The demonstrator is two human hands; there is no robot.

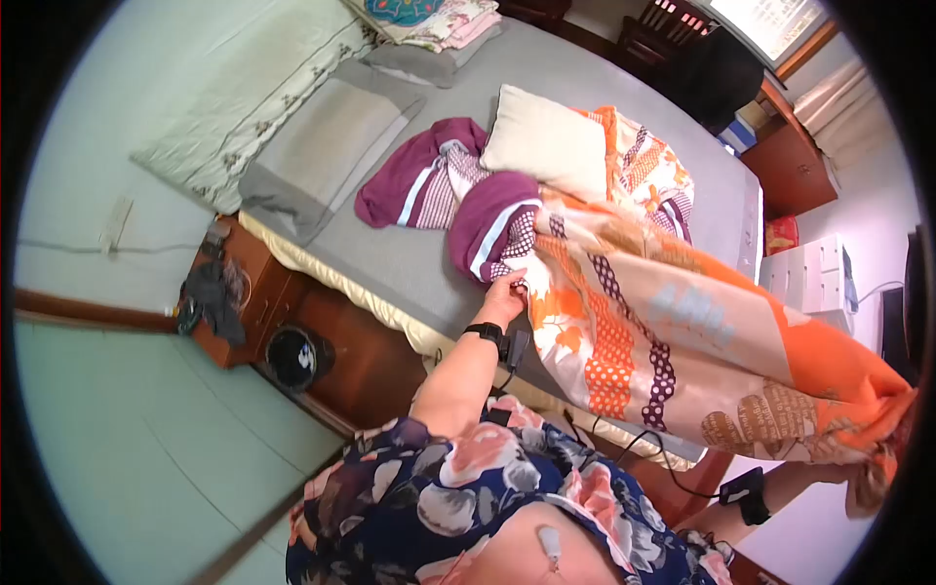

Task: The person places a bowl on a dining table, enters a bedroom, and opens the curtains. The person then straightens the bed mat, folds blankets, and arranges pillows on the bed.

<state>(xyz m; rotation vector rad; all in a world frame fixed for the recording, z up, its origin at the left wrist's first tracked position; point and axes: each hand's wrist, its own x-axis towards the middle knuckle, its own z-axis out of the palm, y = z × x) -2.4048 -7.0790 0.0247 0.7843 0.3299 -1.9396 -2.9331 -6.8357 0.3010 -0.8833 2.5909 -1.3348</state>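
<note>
A patterned quilt (682,331) in orange, beige and purple lies partly over the bed, and its near part is stretched out to the right above the bed's edge. My left hand (504,295) is closed on the quilt's near-left edge, beside a bunched purple fold. Far to the right, my right hand (837,474) is closed on the quilt's gathered orange corner, its fingers mostly hidden by the cloth. A cream cushion (546,143) rests on the quilt in the middle of the bed.
The bed (380,263) has a grey sheet, with a grey pillow (331,146) and folded bedding (439,19) at its head. A nightstand (263,288) and a black bin (292,357) stand at left. White drawers (809,278) stand right; black cables (643,444) hang near my body.
</note>
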